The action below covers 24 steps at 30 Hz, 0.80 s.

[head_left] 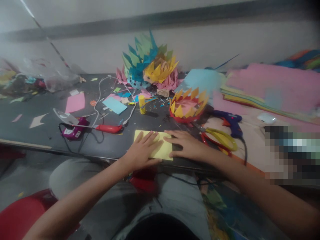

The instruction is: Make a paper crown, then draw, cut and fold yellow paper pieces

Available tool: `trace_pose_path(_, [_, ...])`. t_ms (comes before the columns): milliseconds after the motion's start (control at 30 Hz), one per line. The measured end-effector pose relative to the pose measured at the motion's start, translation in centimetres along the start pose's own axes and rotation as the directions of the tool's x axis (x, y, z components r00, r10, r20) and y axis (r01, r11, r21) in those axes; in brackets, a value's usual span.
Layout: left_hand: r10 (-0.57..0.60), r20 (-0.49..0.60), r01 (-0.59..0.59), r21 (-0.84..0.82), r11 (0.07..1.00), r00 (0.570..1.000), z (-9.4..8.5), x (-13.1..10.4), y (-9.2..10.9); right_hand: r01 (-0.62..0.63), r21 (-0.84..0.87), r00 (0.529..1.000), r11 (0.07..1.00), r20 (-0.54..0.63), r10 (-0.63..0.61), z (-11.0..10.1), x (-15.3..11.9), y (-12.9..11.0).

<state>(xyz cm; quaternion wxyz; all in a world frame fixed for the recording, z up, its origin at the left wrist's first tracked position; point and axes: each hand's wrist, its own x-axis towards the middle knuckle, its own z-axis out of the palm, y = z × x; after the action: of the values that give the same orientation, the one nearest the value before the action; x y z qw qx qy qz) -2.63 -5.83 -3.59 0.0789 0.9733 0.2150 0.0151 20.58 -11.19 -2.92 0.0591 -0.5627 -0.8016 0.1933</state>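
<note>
A piece of yellow paper lies flat at the table's front edge. My left hand rests on its left half, fingers stretched out and pressing down. At the paper's right side, my right hand has its fingers spread, the tips touching the edge. Just behind stands a yellow glue stick, upright. A paper crown, red below with yellow points, sits behind my right hand. Scissors with red and yellow handles lie to the right of that hand.
A dark blue glue gun lies right, near stacked coloured paper. On the left are a purple power adapter, a red-handled tool and white cable. Pointed paper crowns stand against the wall. Paper scraps litter the table.
</note>
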Motion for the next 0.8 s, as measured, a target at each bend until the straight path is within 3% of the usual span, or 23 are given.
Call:
trace_pose_path(333, [-0.016,0.000,0.016,-0.005,1.000,1.000,-0.1,0.2,0.4,0.025,-0.004,1.000,1.000,0.017,-0.025,0.1,0.0,0.4])
trace_pose_path(600, [-0.039,-0.088,0.046,0.078,0.996,0.995,1.7,1.4,1.2,0.060,-0.134,0.990,0.989,0.135,-0.042,-2.1,-0.2,-2.8])
trace_pose_path(800, [-0.010,-0.071,0.019,0.131,0.991,0.997,1.1,1.3,0.8,0.022,-0.167,0.988,0.986,-0.145,-0.046,0.0,0.0,-4.5])
